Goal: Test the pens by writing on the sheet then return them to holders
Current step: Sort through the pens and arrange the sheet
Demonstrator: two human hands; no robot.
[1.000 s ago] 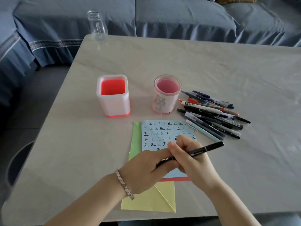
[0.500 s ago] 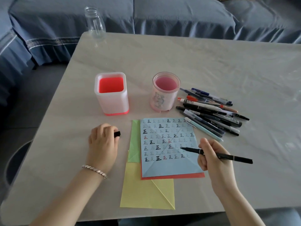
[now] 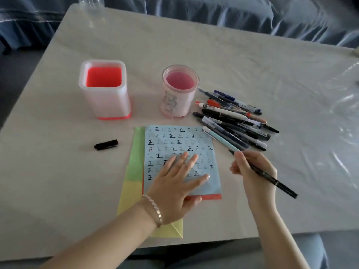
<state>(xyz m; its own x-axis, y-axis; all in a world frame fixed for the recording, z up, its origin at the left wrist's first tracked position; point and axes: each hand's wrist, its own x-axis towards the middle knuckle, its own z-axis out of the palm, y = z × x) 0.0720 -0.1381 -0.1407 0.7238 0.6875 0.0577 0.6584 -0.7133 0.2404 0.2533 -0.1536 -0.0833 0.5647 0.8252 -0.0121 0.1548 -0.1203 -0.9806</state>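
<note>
A light blue sheet (image 3: 175, 141) covered in rows of written characters lies on green, yellow and red papers. My left hand (image 3: 178, 181) rests flat on the sheet with fingers spread. To the right of the sheet, my right hand (image 3: 252, 172) grips an uncapped black pen (image 3: 272, 179) with its tip pointing up-left, just off the sheet's right edge. The pen's black cap (image 3: 106, 144) lies on the table left of the papers. A square red-bottomed holder (image 3: 104, 90) and a round pink holder (image 3: 179, 91) stand behind the sheet, both without pens.
A pile of several pens (image 3: 233, 117) lies right of the round holder, close above my right hand. The pale table (image 3: 194, 45) is bordered by a blue-covered sofa (image 3: 233, 10) behind. A clear bottle (image 3: 91, 0) stands at the far left corner.
My left hand set the cap down on the table and moved right onto the sheet, now lying flat. My right hand turned the pen more upright beside the sheet. The camera moved closer.
</note>
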